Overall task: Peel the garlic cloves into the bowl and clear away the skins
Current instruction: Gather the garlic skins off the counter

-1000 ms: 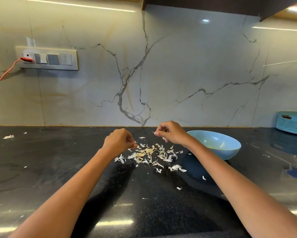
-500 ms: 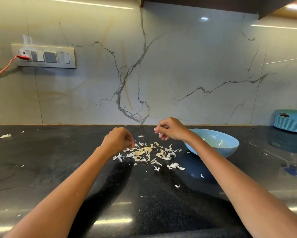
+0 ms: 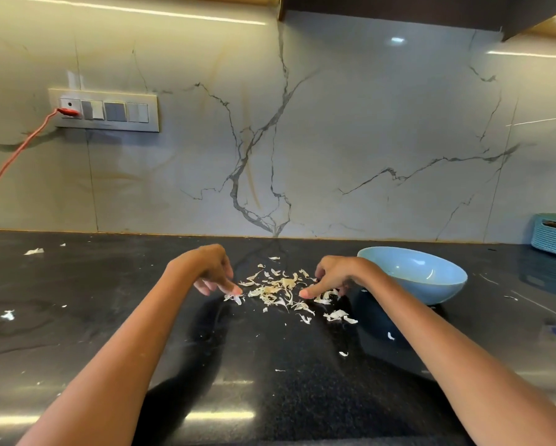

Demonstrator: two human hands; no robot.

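Two hands, left hand (image 3: pixel 210 272) and right hand (image 3: pixel 331 278), fingers loosely spread, flank one skin pile (image 3: pixel 283 291), seemingly touching it, beside one bowl (image 3: pixel 431 284)

Warm strip light glares off the glossy countertop (image 3: pixel 205 397); edges bow.

Glossy black countertop (image 3: pixel 77 333) up front, catching streaks of light, running back to a pale marble-veined backsplash (image 3: pixel 334 140), with a switch panel (image 3: pixel 104 110) at left feeding an orange cord (image 3: pixel 16 152), dark cabinet (image 3: pixel 399 11) overhead, teal woven basket (image 3: pixel 555 235) far right.
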